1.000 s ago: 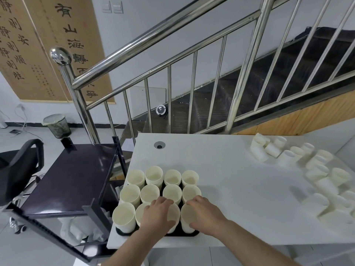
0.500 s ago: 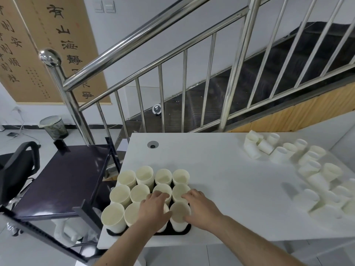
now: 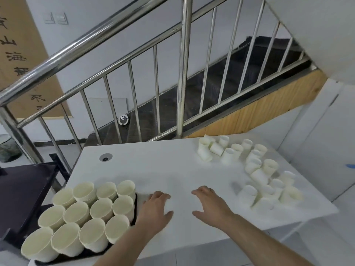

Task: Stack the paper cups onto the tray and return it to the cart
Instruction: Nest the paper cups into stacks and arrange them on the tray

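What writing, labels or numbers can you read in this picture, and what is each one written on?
"山": tan calligraphy scroll on the wall, left.
"海": same scroll, below it.
Lower scroll characters: cut off or too blurred to read.
White paper cups, black tray, white table: no text visible.

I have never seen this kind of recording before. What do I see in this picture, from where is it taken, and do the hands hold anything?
There is no machine here. A person wears a wide-angle camera on the head, and it looks forward and down, so you see that person's own two arms. The left hand and the right hand are both spread open over the white table, and neither holds anything. At the table's left end is a dark tray filled with twelve upright paper cups in rows. The left hand is right beside the tray's edge. At the right end lie loose paper cups, some standing, some tipped over. The dark cart is left of the table; a steel stair railing rises behind.
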A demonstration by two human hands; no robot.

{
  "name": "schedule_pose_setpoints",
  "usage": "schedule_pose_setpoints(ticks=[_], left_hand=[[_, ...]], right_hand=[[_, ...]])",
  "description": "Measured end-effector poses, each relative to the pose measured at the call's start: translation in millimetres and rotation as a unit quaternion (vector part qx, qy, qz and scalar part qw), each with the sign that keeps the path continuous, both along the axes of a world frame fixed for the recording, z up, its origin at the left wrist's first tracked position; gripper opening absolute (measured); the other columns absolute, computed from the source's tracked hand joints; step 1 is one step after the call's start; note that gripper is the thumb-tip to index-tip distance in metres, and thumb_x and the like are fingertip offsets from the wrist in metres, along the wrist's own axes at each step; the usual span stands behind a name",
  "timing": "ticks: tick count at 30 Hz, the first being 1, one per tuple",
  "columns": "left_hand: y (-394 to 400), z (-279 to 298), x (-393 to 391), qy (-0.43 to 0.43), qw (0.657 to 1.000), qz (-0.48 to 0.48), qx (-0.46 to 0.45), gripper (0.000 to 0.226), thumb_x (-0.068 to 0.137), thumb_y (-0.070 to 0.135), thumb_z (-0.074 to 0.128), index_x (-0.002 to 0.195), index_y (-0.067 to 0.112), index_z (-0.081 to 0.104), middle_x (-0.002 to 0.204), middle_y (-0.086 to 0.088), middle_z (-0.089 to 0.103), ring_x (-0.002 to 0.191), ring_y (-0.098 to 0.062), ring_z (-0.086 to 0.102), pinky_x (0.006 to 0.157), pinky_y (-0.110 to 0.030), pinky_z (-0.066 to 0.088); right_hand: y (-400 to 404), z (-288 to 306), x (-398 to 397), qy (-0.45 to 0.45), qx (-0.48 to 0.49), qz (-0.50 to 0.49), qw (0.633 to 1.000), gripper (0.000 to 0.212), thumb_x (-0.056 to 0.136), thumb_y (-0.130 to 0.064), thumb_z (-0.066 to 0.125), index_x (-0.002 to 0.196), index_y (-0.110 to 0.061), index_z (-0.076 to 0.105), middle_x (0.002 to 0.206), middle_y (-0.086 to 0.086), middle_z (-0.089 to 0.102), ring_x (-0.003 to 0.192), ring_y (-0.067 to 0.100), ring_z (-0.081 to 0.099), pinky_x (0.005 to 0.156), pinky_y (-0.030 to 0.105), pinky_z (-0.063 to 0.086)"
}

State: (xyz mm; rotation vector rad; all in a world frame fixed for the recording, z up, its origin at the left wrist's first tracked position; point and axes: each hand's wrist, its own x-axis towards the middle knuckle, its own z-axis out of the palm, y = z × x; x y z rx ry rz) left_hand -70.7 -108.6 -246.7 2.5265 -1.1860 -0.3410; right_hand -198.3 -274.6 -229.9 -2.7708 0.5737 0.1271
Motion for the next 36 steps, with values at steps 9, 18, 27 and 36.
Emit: schedule_pose_setpoints(ticks=[9, 18, 27, 36], left_hand=[[-86.0, -2.7, -44.5, 0.002, 0.999, -0.037, 0.007, 0.050, 0.091, 0.041, 0.052, 0.139, 0.030, 0.041, 0.139, 0.012, 0.040, 0.128, -0.013, 0.040, 0.103, -0.028, 0.037], [-178.2, -23.1, -12.5, 0.038, 0.998, -0.051, -0.003, 0.049, 0.090, 0.041, 0.054, 0.136, 0.028, 0.044, 0.139, 0.011, 0.042, 0.127, -0.013, 0.042, 0.103, -0.030, 0.040], [-258.3, -49.5, 50.3, 0.080, 0.996, -0.046, 0.001, 0.053, 0.091, 0.042, 0.054, 0.139, 0.027, 0.040, 0.141, 0.008, 0.042, 0.129, -0.015, 0.042, 0.102, -0.029, 0.041], [-283.7, -66.4, 102.6, 0.116, 0.992, 0.031, -0.030, 0.049, 0.091, 0.043, 0.054, 0.137, 0.030, 0.042, 0.137, 0.014, 0.045, 0.125, -0.008, 0.045, 0.099, -0.024, 0.043]], right_hand=[[-84.7, -4.2, -53.3, 0.017, -0.001, -0.047, 0.999, 0.066, 0.092, -0.041, 0.059, 0.149, -0.024, 0.029, 0.148, -0.006, 0.029, 0.134, 0.013, 0.032, 0.098, 0.028, 0.044], [-164.6, -28.8, -26.0, 0.056, 0.002, -0.070, 0.996, 0.065, 0.092, -0.042, 0.058, 0.148, -0.025, 0.029, 0.147, -0.007, 0.029, 0.134, 0.013, 0.032, 0.098, 0.029, 0.046], [-230.6, -56.8, 39.6, 0.082, 0.047, -0.104, 0.990, 0.063, 0.092, -0.046, 0.056, 0.147, -0.025, 0.032, 0.145, -0.007, 0.033, 0.130, 0.013, 0.037, 0.100, 0.031, 0.044], [-273.8, -83.4, 130.1, 0.022, 0.135, -0.201, 0.970, 0.071, 0.089, -0.050, 0.060, 0.145, -0.019, 0.030, 0.140, 0.001, 0.043, 0.128, 0.019, 0.043, 0.098, 0.032, 0.045]])
